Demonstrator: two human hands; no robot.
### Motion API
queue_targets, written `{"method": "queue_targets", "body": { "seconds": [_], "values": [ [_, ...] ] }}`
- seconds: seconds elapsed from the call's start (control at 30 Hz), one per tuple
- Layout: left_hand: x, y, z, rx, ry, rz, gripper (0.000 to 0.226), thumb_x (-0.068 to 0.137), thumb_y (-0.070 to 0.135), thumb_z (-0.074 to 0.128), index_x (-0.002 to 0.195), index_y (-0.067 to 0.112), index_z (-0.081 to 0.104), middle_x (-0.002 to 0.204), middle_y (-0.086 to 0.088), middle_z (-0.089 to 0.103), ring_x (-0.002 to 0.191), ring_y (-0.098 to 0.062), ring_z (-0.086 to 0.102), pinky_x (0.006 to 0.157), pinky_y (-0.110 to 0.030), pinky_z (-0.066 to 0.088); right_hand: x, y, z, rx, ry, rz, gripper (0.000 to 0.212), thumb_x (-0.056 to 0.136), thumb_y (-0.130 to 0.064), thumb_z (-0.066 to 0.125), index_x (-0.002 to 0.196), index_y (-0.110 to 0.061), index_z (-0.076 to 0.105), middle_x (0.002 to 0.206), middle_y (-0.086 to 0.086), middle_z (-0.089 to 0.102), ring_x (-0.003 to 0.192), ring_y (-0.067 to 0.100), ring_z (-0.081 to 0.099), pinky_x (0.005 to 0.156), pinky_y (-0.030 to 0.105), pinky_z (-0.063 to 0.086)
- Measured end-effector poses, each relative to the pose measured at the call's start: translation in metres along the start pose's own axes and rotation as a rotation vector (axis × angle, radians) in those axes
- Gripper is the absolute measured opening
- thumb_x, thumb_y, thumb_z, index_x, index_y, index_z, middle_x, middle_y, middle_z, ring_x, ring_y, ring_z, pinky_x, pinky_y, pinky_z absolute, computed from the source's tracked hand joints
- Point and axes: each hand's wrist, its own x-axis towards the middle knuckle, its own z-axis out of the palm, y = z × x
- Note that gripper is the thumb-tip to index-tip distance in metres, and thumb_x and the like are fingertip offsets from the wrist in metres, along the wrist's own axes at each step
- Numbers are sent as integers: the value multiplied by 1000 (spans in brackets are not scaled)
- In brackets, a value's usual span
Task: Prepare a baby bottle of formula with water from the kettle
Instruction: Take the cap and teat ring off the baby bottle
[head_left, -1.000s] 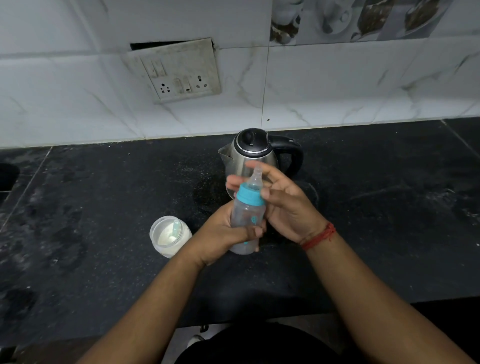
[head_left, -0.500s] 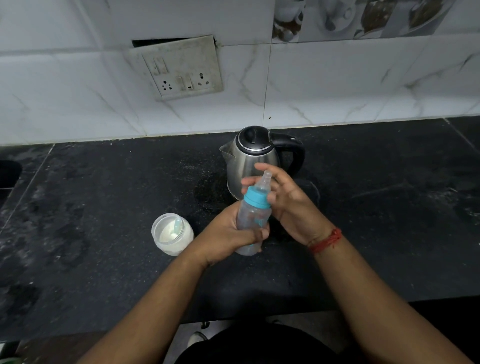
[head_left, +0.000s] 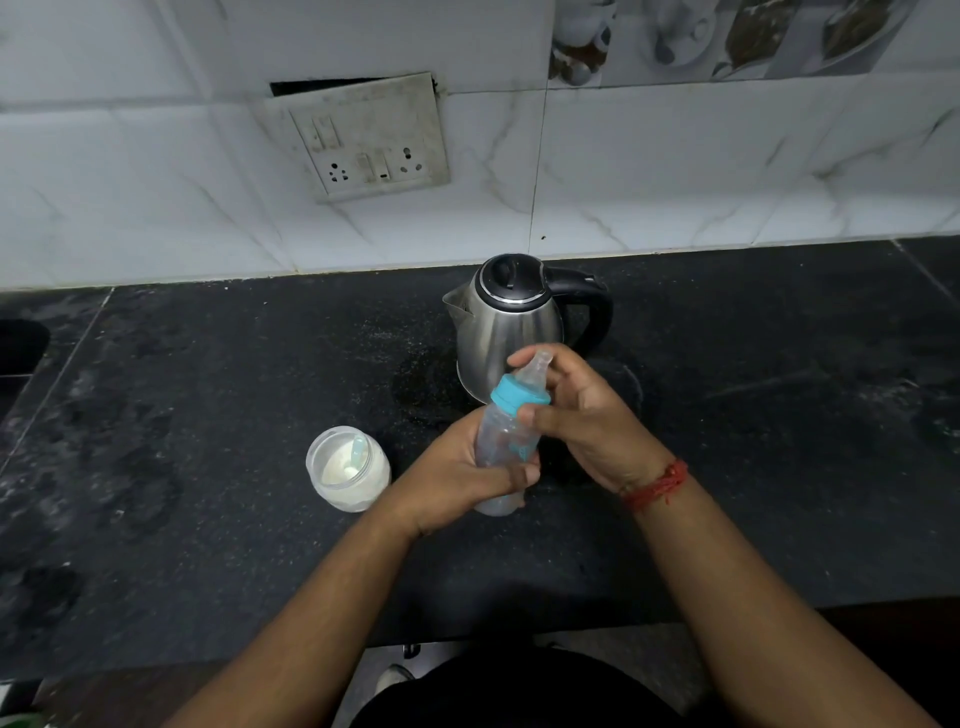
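Observation:
A clear baby bottle with a blue collar and a clear teat tilts to the right above the black counter. My left hand wraps around its lower body. My right hand grips the blue collar, thumb in front and fingers behind the teat. A steel kettle with a black lid and handle stands just behind the bottle, lid shut. To the left, an open clear jar holds white formula powder and a pale blue scoop.
A white tiled wall with a switch and socket plate rises behind the counter. A dark sink edge shows at the far left. The counter's front edge runs just in front of my body.
The bottle has tipped a little further right and my right hand has shifted its grip around the blue collar. The kettle and jar have stayed put.

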Motion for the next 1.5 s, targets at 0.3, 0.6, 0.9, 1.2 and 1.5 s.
{"method": "queue_targets", "body": {
  "seconds": [0.3, 0.6, 0.9, 1.2, 1.5],
  "values": [
    [5, -15, 3, 71, 237, -22, 57, 78, 31, 74, 128, 42, 49, 115, 25, 67, 113, 2, 62, 94, -23, 48, 2, 4, -30, -525, 439, -124, 41, 82, -12, 82, 114, -27, 62, 114, -6, 66, 105, 10, 67, 89, 30, 56],
    [34, -58, 25, 399, 447, -4, 58, 81, 9, 85, 127, 28, 57, 129, 4, 54, 110, 12, 55, 91, -4, 40, -26, 88, -68, -1436, 335, 64, 51, 71, -31, 87, 115, -16, 65, 110, 4, 65, 106, 27, 59, 108, 43, 41],
    [59, -93, 36, 505, 480, -167, 44, 77, 13, 81, 113, 27, 60, 112, 4, 68, 104, -16, 65, 89, -24, 50, -20, 117, -75, -1608, 280, 146, 48, 71, -36, 83, 112, -15, 68, 107, 6, 67, 108, 28, 58, 122, 49, 24],
    [64, -94, 36, 550, 498, -186, 38, 84, 16, 79, 112, 28, 55, 111, 1, 68, 102, -18, 65, 92, -37, 52, -19, 119, -78, -1668, 263, 174, 52, 72, -39, 83, 115, -16, 65, 110, 4, 68, 111, 27, 58, 124, 49, 20],
    [49, -89, 20, 647, 379, -105, 89, 71, 17, 91, 144, 15, 39, 139, 0, 41, 120, -3, 48, 104, -23, 43, -22, 93, -72, -1600, 230, 174, 84, 76, -50, 78, 146, -19, 43, 143, 1, 54, 143, 26, 37, 125, 55, 12]
  ]
}}
